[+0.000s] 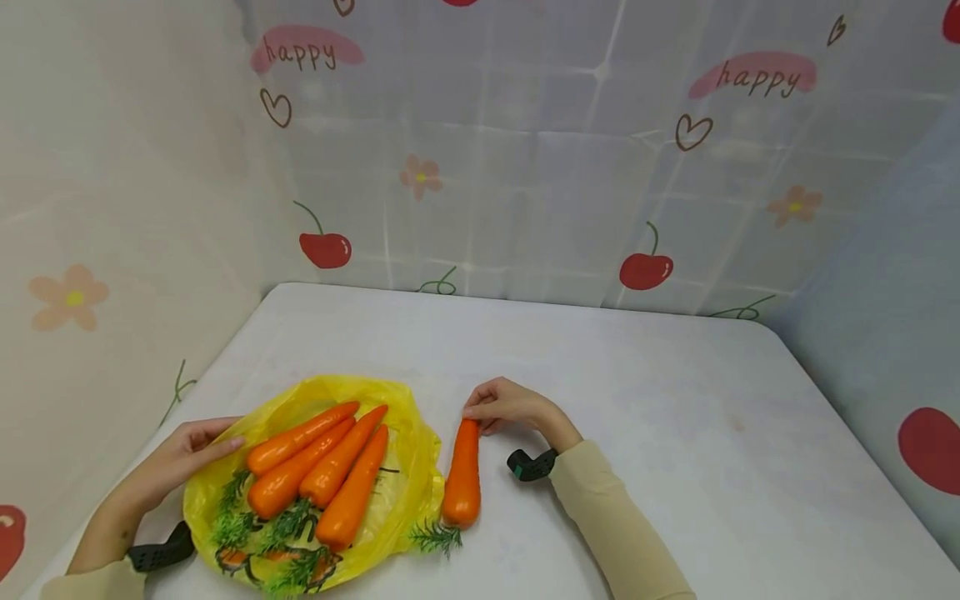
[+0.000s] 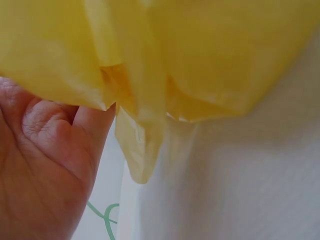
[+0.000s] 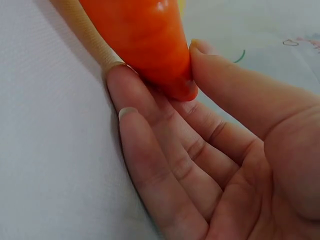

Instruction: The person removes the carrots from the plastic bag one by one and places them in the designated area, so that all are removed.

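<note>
A yellow plastic bag (image 1: 408,421) lies spread on the left of the table, with several orange carrots (image 1: 348,471) on it, their tips pointing away and their green tops near the front. At its left edge my left hand (image 1: 176,458) grips the plastic, thumb on top; the left wrist view shows the bag (image 2: 205,60) hiding most of those fingers. My right hand (image 1: 510,406) pinches the narrow tip of a single carrot (image 1: 462,479) just right of the bag. In the right wrist view this carrot's tip (image 3: 155,45) sits between thumb and fingers.
The white table (image 1: 637,375) extends to the right and back. A patterned curtain (image 1: 510,167) with cherries and flowers hangs behind and along both sides. Black wrist devices (image 1: 531,465) are strapped near both sleeves.
</note>
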`<state>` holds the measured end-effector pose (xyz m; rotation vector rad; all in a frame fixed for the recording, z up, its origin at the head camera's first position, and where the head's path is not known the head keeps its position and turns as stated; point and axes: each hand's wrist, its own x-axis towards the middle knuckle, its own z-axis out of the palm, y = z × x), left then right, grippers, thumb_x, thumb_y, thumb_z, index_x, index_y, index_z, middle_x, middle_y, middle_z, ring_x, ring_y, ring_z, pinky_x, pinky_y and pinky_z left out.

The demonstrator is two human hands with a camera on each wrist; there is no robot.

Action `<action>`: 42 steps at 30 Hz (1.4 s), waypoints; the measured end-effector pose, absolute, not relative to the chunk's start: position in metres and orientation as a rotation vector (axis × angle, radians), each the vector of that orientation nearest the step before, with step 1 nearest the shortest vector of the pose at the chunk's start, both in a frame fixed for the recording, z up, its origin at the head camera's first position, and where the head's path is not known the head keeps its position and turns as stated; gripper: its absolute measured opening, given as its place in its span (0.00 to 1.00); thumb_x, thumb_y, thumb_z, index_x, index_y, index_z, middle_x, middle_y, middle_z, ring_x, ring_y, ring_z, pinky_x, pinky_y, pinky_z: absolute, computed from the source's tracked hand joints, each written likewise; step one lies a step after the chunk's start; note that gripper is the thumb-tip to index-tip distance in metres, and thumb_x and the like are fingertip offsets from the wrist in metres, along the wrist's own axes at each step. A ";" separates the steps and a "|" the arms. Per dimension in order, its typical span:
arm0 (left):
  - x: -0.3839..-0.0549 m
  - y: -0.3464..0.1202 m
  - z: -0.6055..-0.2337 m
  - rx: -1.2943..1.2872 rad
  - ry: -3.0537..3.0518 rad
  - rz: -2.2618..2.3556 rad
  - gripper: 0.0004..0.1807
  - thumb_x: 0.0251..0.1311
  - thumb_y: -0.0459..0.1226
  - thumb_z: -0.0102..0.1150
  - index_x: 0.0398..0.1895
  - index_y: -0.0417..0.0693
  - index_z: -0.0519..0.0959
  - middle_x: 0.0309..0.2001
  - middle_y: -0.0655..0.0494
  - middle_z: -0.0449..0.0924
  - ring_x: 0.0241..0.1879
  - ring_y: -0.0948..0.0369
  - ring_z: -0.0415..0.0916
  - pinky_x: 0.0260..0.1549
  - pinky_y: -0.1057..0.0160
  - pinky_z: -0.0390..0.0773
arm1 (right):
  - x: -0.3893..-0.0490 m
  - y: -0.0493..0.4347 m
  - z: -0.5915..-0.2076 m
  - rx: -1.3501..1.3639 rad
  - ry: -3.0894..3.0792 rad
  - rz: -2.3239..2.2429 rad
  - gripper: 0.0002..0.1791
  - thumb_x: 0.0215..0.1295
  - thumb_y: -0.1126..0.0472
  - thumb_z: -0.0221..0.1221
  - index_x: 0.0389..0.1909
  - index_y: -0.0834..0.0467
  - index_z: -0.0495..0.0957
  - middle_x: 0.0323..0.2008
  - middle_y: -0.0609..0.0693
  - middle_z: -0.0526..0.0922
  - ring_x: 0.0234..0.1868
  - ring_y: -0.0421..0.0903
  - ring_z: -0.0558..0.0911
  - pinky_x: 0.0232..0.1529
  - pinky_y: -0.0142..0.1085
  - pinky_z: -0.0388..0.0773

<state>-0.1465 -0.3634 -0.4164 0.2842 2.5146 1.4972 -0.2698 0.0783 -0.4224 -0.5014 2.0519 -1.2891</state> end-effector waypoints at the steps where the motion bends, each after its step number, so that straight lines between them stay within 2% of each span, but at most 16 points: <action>1: -0.147 -0.363 -0.416 0.286 2.517 1.497 0.24 0.64 0.36 0.45 0.55 0.24 0.63 0.43 0.78 0.74 0.42 0.75 0.72 0.36 0.70 0.75 | -0.270 0.078 -0.422 -0.513 2.066 -1.284 0.13 0.57 0.56 0.59 0.36 0.63 0.77 0.27 0.51 0.80 0.25 0.44 0.79 0.30 0.36 0.78; 13: -0.146 -0.364 -0.416 0.297 2.534 1.500 0.23 0.64 0.36 0.44 0.55 0.24 0.64 0.43 0.78 0.74 0.41 0.75 0.72 0.35 0.69 0.76 | -0.270 0.076 -0.423 -0.562 2.102 -1.263 0.13 0.56 0.56 0.60 0.34 0.63 0.78 0.21 0.52 0.78 0.17 0.42 0.75 0.24 0.34 0.77; 19: -0.145 -0.363 -0.417 0.288 2.530 1.499 0.24 0.64 0.36 0.45 0.56 0.24 0.63 0.43 0.78 0.74 0.42 0.76 0.71 0.36 0.69 0.75 | -0.270 0.077 -0.422 -0.572 2.099 -1.268 0.13 0.57 0.57 0.59 0.36 0.63 0.78 0.22 0.52 0.78 0.18 0.43 0.76 0.25 0.36 0.78; 26: -0.146 -0.364 -0.418 0.297 2.523 1.501 0.23 0.64 0.36 0.44 0.56 0.24 0.64 0.43 0.77 0.74 0.42 0.74 0.72 0.35 0.69 0.76 | -0.270 0.085 -0.417 -0.590 2.123 -1.277 0.14 0.59 0.58 0.56 0.40 0.65 0.77 0.23 0.58 0.78 0.22 0.52 0.77 0.30 0.41 0.78; 30: -0.149 -0.365 -0.418 0.328 2.515 1.511 0.22 0.64 0.35 0.44 0.56 0.25 0.64 0.44 0.76 0.75 0.42 0.73 0.73 0.36 0.69 0.76 | -0.277 0.094 -0.420 -0.585 2.194 -1.273 0.15 0.59 0.55 0.57 0.41 0.61 0.77 0.24 0.54 0.78 0.23 0.47 0.78 0.30 0.37 0.78; 37: -0.149 -0.365 -0.419 0.341 2.498 1.527 0.22 0.64 0.35 0.44 0.56 0.26 0.64 0.44 0.76 0.75 0.41 0.71 0.74 0.35 0.67 0.76 | -0.277 0.099 -0.401 -0.607 2.244 -1.360 0.19 0.61 0.56 0.55 0.48 0.65 0.73 0.39 0.59 0.79 0.39 0.53 0.78 0.41 0.37 0.75; 42: -0.148 -0.366 -0.420 0.326 2.516 1.514 0.22 0.64 0.35 0.44 0.56 0.26 0.64 0.44 0.76 0.74 0.41 0.73 0.73 0.35 0.68 0.76 | -0.258 0.081 -0.368 -0.681 2.195 -1.481 0.18 0.63 0.58 0.52 0.50 0.64 0.72 0.47 0.62 0.76 0.46 0.54 0.77 0.47 0.38 0.73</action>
